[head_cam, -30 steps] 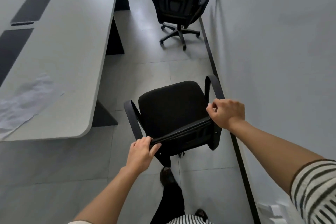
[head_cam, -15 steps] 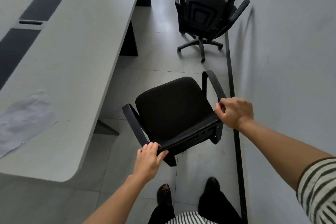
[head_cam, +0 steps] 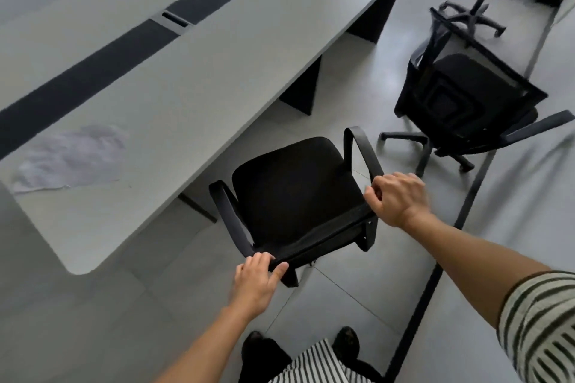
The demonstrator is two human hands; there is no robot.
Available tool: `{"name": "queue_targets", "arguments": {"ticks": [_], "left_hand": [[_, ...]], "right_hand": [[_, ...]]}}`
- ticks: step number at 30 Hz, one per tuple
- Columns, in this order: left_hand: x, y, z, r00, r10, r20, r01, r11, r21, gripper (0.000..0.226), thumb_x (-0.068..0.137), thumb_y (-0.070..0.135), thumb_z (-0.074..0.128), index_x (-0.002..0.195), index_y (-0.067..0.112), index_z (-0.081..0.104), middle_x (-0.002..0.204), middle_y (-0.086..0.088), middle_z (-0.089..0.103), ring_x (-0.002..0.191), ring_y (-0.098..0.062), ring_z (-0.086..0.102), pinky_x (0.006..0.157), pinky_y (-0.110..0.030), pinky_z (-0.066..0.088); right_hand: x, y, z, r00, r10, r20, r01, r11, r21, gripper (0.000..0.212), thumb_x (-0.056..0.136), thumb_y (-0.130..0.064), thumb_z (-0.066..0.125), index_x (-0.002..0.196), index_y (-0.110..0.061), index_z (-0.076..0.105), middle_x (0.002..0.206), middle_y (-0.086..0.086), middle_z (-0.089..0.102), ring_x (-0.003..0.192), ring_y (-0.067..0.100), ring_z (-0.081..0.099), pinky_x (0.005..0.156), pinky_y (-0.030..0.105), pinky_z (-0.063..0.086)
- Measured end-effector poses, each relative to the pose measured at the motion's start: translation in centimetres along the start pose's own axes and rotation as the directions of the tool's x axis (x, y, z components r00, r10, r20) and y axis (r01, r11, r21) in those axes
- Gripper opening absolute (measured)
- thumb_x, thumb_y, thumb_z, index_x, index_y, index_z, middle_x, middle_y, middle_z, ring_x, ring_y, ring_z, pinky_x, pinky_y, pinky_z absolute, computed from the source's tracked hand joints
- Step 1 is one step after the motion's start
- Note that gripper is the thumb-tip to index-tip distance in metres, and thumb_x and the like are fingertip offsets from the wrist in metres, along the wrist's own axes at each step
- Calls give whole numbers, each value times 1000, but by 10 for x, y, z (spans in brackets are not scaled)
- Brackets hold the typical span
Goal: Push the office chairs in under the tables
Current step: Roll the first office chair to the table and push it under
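Note:
A black office chair (head_cam: 295,190) with two looped armrests stands right in front of me, its seat facing the long grey table (head_cam: 174,78). The front of the seat sits close to the table's edge, apart from it. My left hand (head_cam: 256,281) grips the left end of the chair's backrest top. My right hand (head_cam: 396,197) is closed on the right end, beside the right armrest. A second black chair (head_cam: 460,102) with a mesh back stands to the right, out on the floor.
The wall with a black skirting strip (head_cam: 435,270) runs close on the right, leaving a narrow aisle. Dark table legs (head_cam: 300,93) stand under the table edge. A crumpled white sheet (head_cam: 73,155) lies on the tabletop. A third chair's base (head_cam: 473,14) shows farther back.
The view has swung left, so the table now runs diagonally. The chair I hold has turned with me and come closer to the table edge. Both hands keep their grip.

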State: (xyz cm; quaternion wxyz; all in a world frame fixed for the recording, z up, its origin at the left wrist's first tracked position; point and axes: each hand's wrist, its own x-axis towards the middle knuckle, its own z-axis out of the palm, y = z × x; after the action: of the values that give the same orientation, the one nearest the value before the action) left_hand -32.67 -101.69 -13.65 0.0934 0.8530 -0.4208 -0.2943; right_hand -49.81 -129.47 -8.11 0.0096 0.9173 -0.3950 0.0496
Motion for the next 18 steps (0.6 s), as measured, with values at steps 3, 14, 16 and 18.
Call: {"name": "queue_targets", "arguments": {"ticks": [3, 14, 16, 18], "left_hand": [[20, 16, -2, 997, -73, -16, 72, 997, -21, 52, 89, 60, 26, 114, 22, 50, 113, 6, 55, 109, -16, 46, 98, -32, 30], [129, 22, -37, 986, -126, -106, 114, 987, -114, 73, 75, 72, 8, 111, 24, 51, 108, 8, 56, 103, -13, 47, 96, -33, 33], [154, 16, -54, 984, -135, -117, 122, 986, -110, 74, 74, 72, 8, 110, 23, 52, 106, 7, 56, 102, -14, 47, 96, -33, 33], [177, 9, -74, 982, -143, -125, 130, 986, -106, 70, 77, 70, 12, 109, 23, 53, 104, 6, 56, 101, -15, 48, 95, -33, 34]], "right_hand": [[43, 8, -1, 997, -81, -8, 81, 997, -7, 50, 83, -49, 28, 60, -16, 58, 63, 4, 66, 67, 28, 61, 68, 34, 42], [184, 8, 15, 986, -162, 22, 162, 987, 11, 50, 81, -49, 24, 62, -18, 59, 62, 1, 67, 66, 26, 61, 66, 31, 36], [207, 4, 18, 988, -152, 2, 152, 988, 26, 50, 82, -49, 25, 62, -17, 59, 59, 1, 65, 63, 26, 60, 63, 29, 33], [229, -3, 19, 991, -130, -5, 131, 990, 44, 47, 84, -47, 30, 60, -17, 58, 58, 2, 65, 62, 26, 59, 63, 29, 33]]}}
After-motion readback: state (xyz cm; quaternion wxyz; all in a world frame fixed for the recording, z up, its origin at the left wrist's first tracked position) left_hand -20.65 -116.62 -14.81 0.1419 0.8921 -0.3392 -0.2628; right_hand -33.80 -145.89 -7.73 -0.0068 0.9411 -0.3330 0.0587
